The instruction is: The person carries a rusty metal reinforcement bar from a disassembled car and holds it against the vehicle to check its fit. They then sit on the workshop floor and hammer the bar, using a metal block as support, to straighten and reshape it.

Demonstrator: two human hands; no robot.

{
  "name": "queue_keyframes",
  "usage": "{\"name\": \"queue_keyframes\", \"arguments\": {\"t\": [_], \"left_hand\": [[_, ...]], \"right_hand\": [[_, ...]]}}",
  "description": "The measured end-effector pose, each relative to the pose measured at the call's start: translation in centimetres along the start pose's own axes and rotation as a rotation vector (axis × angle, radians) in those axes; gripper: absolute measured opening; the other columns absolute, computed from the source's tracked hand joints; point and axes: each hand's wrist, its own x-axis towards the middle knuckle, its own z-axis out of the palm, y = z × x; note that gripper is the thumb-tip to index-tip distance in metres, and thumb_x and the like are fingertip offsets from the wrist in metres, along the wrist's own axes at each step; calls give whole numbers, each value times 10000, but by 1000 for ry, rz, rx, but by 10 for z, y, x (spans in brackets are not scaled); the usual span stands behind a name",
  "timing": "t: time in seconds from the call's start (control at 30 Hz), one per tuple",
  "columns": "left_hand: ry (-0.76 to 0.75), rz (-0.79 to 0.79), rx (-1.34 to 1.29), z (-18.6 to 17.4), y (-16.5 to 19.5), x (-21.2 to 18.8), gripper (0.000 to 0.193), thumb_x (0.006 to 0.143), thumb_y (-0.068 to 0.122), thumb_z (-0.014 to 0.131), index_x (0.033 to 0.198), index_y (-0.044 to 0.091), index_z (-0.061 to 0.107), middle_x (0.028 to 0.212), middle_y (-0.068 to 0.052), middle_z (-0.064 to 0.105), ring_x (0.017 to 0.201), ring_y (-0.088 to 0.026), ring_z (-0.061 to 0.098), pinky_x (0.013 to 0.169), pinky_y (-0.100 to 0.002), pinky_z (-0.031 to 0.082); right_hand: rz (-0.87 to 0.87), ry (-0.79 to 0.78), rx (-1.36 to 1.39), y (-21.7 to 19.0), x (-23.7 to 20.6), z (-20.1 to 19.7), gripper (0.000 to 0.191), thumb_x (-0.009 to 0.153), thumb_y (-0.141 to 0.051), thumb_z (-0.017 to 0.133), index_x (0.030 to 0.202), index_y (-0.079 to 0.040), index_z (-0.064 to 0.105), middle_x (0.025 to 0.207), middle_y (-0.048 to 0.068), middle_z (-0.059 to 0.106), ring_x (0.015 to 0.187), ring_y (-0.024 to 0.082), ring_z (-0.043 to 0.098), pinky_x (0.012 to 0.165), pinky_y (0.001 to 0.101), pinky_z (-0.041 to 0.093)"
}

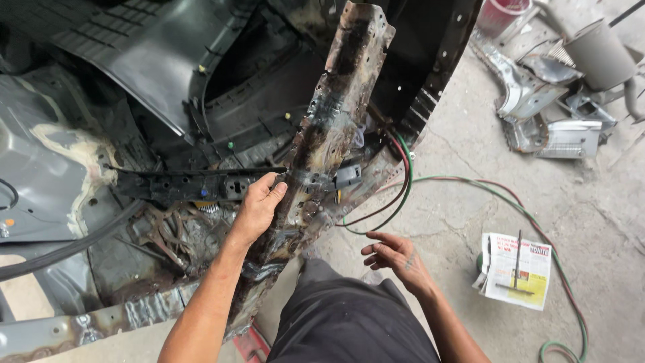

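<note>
Clamped around the edge of a long rusty metal beam (322,144), the person's left hand (259,205) has its fingers curled over the top of the burnt, flaking steel about halfway along its length. That beam runs on a slant from the top middle of the view down toward the person's knees, lying against the stripped frame of a car body (80,154) whose grey panels and black trim fill the left side. The right hand (396,259) hangs free just beside the lower stretch of the beam, its grip apart, palm turned up and fingers loosely spread, touching nothing. Dark trousers (342,323) show below both hands.

A red and a green hose (403,181) loop out together from beside the beam and trail across the concrete floor (470,195) to the right. Near them on the floor lies a folded newspaper (517,269) with a thin dark tool resting on it. Well apart, at the upper right, sits a heap of cut sheet-metal scraps (544,101) next to a red bucket (500,13).
</note>
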Motion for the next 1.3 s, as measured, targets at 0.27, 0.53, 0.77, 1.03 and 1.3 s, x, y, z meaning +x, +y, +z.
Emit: {"name": "queue_keyframes", "arguments": {"t": [0.27, 0.53, 0.77, 1.03, 1.3], "left_hand": [[-85, -219, -129, -8, -17, -3, 255, 1036, 180, 552, 1188, 5, 659, 1008, 19, 732, 861, -36, 635, 776, -233, 540], [-76, -166, 256, -4, -39, -4, 241, 1085, 193, 607, 1115, -39, 661, 921, -75, 673, 837, -70, 536, 733, -295, 502], [37, -238, 749, 12, -35, -3, 269, 970, 264, 631, 1072, 18, 673, 770, -212, 679, 777, -370, 679, 678, -460, 503], [33, -283, 669, 21, -49, -5, 275, 938, 244, 642, 1077, 13, 696, 861, -188, 729, 790, -317, 735, 727, -429, 537], [255, 85, 686, 31, -41, 0, 181, 929, 140, 694, 1048, 4, 699, 957, -167, 722, 847, -345, 713, 720, -412, 545]], "right_hand": [[29, 29, 61, -13, 22, 12, 445, 977, -148, 592, 1389, 22, 589, 1013, 142, 771, 824, 213, 756, 730, 338, 611], [36, 29, 65, -14, 37, 21, 472, 983, -151, 596, 1421, 21, 559, 1002, 140, 755, 824, 207, 746, 732, 330, 608], [63, 13, 72, -11, 48, 16, 471, 999, -146, 572, 1438, 21, 541, 1013, 134, 750, 839, 203, 739, 741, 327, 610], [89, -15, 54, -2, 59, 11, 465, 1004, -140, 562, 1439, 25, 540, 1015, 125, 751, 852, 208, 744, 767, 337, 625], [1, -39, -90, -15, 58, 23, 529, 980, -200, 610, 1462, 5, 537, 1068, 132, 770, 884, 207, 737, 774, 338, 603]]}}
